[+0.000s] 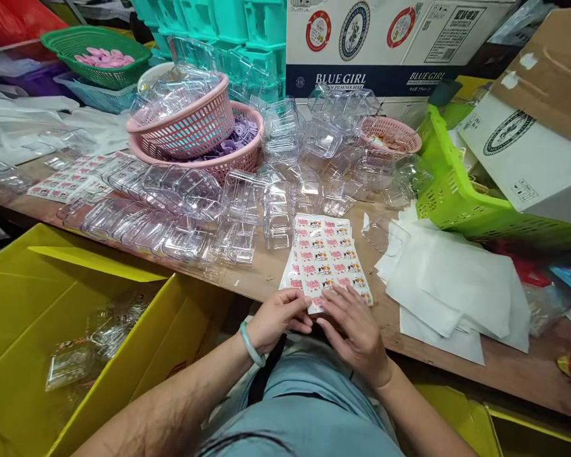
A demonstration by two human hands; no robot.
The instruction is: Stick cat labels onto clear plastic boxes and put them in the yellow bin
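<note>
A small stack of sticker sheets [330, 260] with pink print and cat pictures lies at the table's front edge. At the stack's lower left corner is my left hand [278, 317], a pale green bangle on its wrist; its thumb and forefinger are pinched together at the sheet's edge. My right hand [354, 327] rests on the lower right part of the top sheet, fingers spread and thumb apart, holding nothing. Rows of clear plastic packs [171, 235] stand left of the sheets.
White backing sheets [447, 279] lie on the right, below a lime green basket [480, 209]. Pink baskets [185, 130] stand behind the clear packs. A yellow box [23, 304] with packed items is at the lower left. Beer cartons [361, 38] stand at the back.
</note>
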